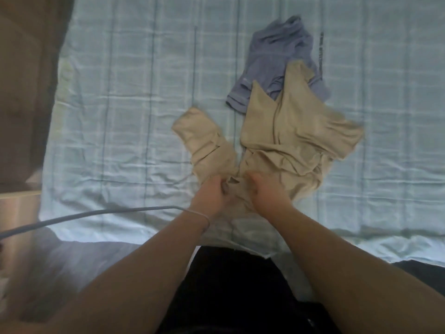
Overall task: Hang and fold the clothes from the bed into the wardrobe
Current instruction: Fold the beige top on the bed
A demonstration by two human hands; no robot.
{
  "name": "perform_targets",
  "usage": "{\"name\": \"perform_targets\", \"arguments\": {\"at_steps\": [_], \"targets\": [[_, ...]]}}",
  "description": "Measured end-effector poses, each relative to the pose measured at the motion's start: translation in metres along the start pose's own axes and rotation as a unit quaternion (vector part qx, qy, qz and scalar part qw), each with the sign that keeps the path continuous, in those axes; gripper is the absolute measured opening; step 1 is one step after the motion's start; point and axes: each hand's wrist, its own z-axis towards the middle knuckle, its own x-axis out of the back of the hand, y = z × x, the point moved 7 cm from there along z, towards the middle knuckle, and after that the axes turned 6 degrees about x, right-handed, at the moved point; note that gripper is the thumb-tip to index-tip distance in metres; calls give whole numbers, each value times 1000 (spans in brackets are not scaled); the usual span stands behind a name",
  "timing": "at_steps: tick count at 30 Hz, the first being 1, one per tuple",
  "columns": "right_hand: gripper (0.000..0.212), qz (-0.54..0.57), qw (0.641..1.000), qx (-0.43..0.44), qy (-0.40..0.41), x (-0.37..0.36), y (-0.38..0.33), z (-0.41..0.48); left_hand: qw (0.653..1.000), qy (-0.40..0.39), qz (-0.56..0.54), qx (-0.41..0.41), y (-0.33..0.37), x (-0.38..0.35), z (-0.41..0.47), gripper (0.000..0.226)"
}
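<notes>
Grey cable (96, 212) runs in from the left, across the near edge of the bed (120, 92). Just past it, left hand (209, 196) (thin band on the wrist) and right hand (266, 192) sit close together, fingers curled into the near end of the beige top (289, 141), bunching the fabric. The rest of it sprawls crumpled on the sheet. Further back, its far edge overlaps a blue top (277, 61).

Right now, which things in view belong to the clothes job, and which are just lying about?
Job:
beige garment, gripped near its closest edge by the left hand and right hand
blue garment, partly under the beige one

Lying about:
grey cable across the bed's near left corner
checked bedsheet, only the surface the clothes lie on
</notes>
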Motion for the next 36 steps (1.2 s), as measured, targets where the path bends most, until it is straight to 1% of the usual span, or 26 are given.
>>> {"name": "perform_targets", "arguments": {"at_steps": [3,4,5,6,8,9,10,11,12,13,14,15,16,17,19,22,25,27,29,30,32,34,36], "targets": [[57,-45,997,4,-59,-11,13,15,1000,11,-9,11,1,-9,11,34],[57,-41,998,1,-55,-10,18,17,1000,13,1,1,3,-11,13,36],[55,-34,999,6,-25,-4,19,20,1000,15,7,-13,5,-11,14,37],[53,-32,999,25,30,9,18,22,999,19,8,-27,8,-10,14,36],[45,-54,985,68,149,39,14,27,999,30,8,-43,10,-6,15,33],[42,-71,977,76,184,52,14,31,998,33,10,-47,11,-3,14,31],[42,-83,978,66,181,59,17,36,998,34,9,-52,12,-1,13,28],[46,-87,984,37,150,63,21,41,998,33,3,-54,15,3,12,25],[49,-85,991,2,105,63,28,45,998,35,-10,-56,17,6,11,20],[48,-89,994,-32,60,62,34,46,997,37,-25,-55,19,11,9,12],[44,-103,993,-52,29,61,38,45,997,40,-36,-59,22,16,7,8],[40,-117,991,-65,10,62,39,42,996,41,-43,-61,26,21,5,19],[37,-125,989,-78,8,65,39,38,996,39,-46,-69,30,26,2,24],[35,-121,988,-89,17,72,38,32,995,39,-50,-75,34,33,-2,23],[30,-86,990,-95,61,92,33,18,993,47,-55,-90,45,49,-10,13],[23,22,985,-81,151,145,19,-13,986,82,-74,-124,74,83,-24,14],[28,110,971,-78,195,206,8,-45,980,89,-69,-161,116,121,-41,12],[31,161,960,-78,214,245,2,-66,977,70,-61,-193,148,145,-52,17],[29,197,951,-62,232,282,-4,-87,971,46,-56,-229,179,167,-69,28],[28,197,949,-48,242,301,-7,-98,969,40,-44,-241,193,176,-78,34],[27,184,944,-20,273,338,-11,-121,966,64,-3,-252,218,193,-91,37],[30,153,940,5,305,373,-10,-146,959,115,32,-256,244,209,-101,31],[34,104,935,31,339,405,-5,-170,951,160,70,-256,271,219,-111,18]]}}
